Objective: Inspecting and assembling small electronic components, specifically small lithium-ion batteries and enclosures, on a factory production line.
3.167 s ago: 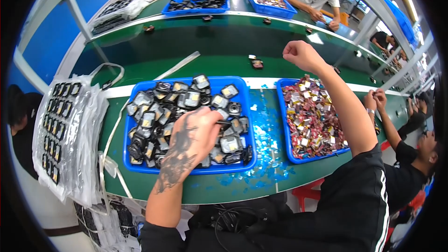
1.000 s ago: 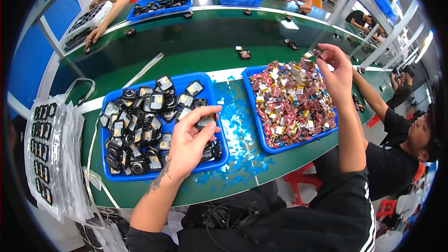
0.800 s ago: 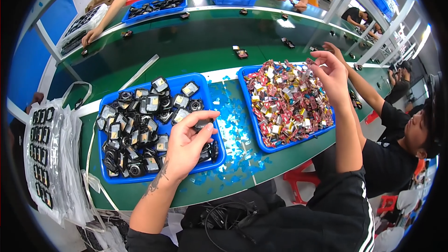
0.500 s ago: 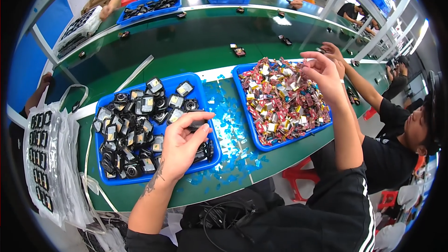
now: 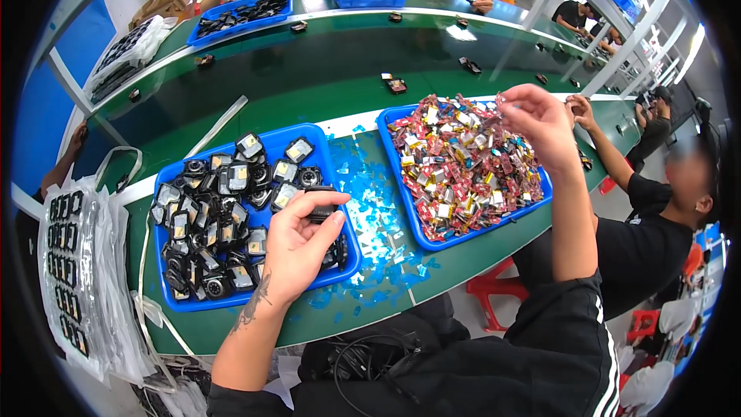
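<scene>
My left hand (image 5: pixel 297 243) is over the right side of a blue tray (image 5: pixel 255 305) full of black plastic casings (image 5: pixel 231 177). Its thumb and fingers close round one black casing (image 5: pixel 321 215), mostly hidden by the hand. Above the far right corner of a second blue tray (image 5: pixel 432 245) is my right hand (image 5: pixel 540 123), with thumb and fingertips pinched together. A small reddish piece (image 5: pixel 500 99) shows at those fingertips, too small to make out fully. The second tray is heaped with red circuit boards (image 5: pixel 463 177) joined to silver and yellow parts.
Blue film scraps (image 5: pixel 378 239) litter the green table between the trays. Clear plastic packs (image 5: pixel 85 262) of black frames stand at left. Beyond runs a green belt (image 5: pixel 309 69) with scattered black pieces. A co-worker's hand (image 5: pixel 583 112) is close to my right hand; others sit opposite.
My right fingers have drawn together into a tighter pinch. My left hand stays nearly still. The neighbour's hand has moved lower, and a person opposite has brought both hands together.
</scene>
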`<state>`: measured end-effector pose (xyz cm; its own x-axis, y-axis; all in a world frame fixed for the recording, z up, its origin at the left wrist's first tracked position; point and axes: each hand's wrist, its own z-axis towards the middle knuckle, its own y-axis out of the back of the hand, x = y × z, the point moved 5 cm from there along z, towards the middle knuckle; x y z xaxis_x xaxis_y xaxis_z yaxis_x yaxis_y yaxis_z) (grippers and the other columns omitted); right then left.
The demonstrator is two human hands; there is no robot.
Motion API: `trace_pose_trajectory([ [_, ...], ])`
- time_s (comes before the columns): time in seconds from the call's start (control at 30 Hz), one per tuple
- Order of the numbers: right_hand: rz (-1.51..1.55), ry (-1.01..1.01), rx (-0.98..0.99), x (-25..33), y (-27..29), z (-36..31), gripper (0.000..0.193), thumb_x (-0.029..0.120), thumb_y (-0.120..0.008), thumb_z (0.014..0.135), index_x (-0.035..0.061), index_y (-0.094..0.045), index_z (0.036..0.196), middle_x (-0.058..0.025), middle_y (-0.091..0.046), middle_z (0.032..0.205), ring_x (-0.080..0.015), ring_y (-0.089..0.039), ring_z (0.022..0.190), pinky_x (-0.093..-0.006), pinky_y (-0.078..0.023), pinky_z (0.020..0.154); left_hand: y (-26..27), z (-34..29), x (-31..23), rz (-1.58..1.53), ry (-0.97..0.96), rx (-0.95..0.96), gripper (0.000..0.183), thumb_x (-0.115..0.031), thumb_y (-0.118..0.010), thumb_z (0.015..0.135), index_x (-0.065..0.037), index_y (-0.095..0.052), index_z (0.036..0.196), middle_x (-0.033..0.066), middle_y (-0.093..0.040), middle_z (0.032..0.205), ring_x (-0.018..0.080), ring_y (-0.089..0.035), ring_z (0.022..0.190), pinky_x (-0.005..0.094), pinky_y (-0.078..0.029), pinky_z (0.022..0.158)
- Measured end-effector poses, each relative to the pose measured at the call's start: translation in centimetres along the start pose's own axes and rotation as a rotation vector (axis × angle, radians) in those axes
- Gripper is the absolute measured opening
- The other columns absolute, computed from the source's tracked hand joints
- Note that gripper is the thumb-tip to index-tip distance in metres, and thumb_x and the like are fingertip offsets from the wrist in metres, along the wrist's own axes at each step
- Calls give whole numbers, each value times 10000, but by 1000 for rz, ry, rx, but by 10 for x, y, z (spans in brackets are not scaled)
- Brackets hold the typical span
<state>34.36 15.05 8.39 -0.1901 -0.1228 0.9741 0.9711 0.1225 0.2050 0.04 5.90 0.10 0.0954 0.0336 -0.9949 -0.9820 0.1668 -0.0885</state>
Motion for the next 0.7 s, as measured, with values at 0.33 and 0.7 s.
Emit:
trace_pose_trajectory([
  [0.33, -263, 151, -215, 13, 13, 11, 197, 122, -673, 898, 0, -650, 1051, -35, -701, 902, -48, -614, 742, -186, -475, 637, -1, -2, 0, -6, 25, 20, 204, -73, -608, 918, 19, -646, 1096, 86, -609, 1099, 160, -644, 930, 265, -522, 766],
  [0.7, -794, 13, -25, -23, 13, -28, 127, 81, -707, 824, -21, -648, 872, -65, -620, 682, -134, -573, 625, -289, -469, 611, -4, 0, -1, 2, 34, 16, 177, -17, -593, 923, 18, -659, 1083, 16, -519, 1036, 15, -539, 789, 157, -454, 677],
])
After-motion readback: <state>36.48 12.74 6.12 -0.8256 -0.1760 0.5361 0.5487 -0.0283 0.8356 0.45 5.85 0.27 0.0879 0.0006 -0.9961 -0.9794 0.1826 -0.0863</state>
